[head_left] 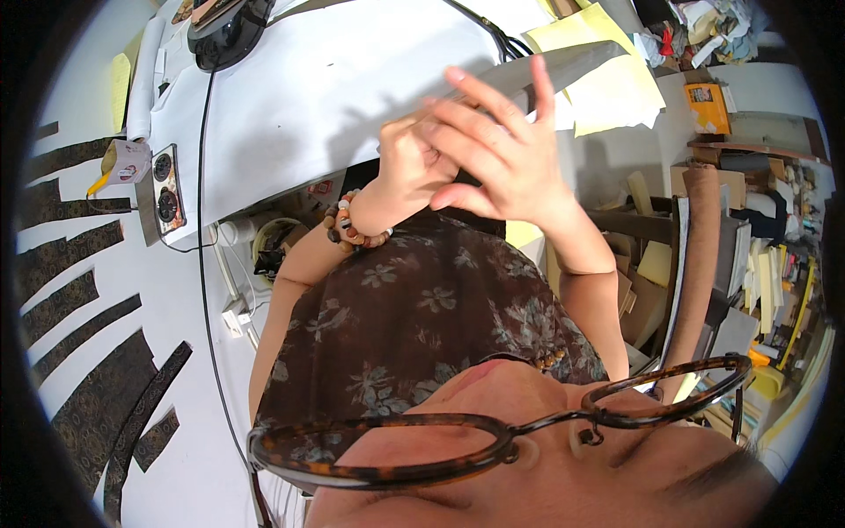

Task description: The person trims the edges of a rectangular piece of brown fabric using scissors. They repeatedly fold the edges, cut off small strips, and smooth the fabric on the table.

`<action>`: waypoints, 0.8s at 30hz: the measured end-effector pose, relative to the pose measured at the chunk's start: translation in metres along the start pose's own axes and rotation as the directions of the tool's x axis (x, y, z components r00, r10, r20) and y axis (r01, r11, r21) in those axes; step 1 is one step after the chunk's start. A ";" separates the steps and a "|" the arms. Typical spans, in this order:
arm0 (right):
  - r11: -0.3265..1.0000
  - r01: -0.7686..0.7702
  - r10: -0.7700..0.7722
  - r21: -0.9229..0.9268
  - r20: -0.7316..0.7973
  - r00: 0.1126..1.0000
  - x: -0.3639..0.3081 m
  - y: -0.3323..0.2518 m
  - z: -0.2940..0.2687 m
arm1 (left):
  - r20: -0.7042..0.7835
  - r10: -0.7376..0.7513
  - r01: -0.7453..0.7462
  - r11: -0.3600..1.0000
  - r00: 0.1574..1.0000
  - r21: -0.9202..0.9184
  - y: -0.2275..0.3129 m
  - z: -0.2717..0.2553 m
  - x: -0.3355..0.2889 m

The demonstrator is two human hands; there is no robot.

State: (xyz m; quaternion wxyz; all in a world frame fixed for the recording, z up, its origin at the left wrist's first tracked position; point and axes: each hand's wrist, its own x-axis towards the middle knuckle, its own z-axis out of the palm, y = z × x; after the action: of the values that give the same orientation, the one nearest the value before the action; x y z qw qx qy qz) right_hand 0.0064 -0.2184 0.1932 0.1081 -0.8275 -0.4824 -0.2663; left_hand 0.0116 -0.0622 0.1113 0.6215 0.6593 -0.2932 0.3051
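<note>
My left hand (412,167), with a beaded bracelet (343,225) at the wrist, is raised at the near edge of the white table (290,106). Its fingers are curled in and partly covered by my other hand, so whatever they hold, if anything, is hidden. My right hand (497,150) crosses in front of it, fingers stretched and spread, touching or nearly touching the left fingers. Behind both hands runs a long, smooth grey strip (576,62) that tapers to the right; whether a hand touches it is unclear. Yellow sheets (607,88) lie under its far end.
Dark patterned fabric pieces (97,405) are spread over the white surface at left, crossed by a black cable (204,176). A black device (229,40) stands at the far left. A brown roll (695,255) leans at right beside crowded shelves (775,290).
</note>
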 end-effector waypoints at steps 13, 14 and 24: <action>0.061 -0.034 0.827 0.998 -0.031 0.562 -0.033 0.002 0.017 | 0.216 0.348 -0.410 0.782 0.912 0.470 0.026 -0.038 0.037; -0.002 0.007 0.769 1.000 -0.003 0.639 -0.023 -0.007 0.018 | 0.191 0.354 -0.402 0.783 0.915 0.475 0.022 -0.034 0.036; 0.620 -0.264 0.748 0.738 -0.456 0.483 -0.016 0.100 0.040 | -0.453 -0.314 0.204 0.939 0.834 -0.276 -0.013 -0.076 -0.039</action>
State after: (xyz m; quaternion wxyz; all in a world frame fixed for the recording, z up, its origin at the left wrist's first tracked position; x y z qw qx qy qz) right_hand 0.0990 -0.2639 0.1584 0.6137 -0.6794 -0.1665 -0.3662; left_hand -0.0059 0.0149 0.0762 0.7789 0.5222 -0.0647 0.3412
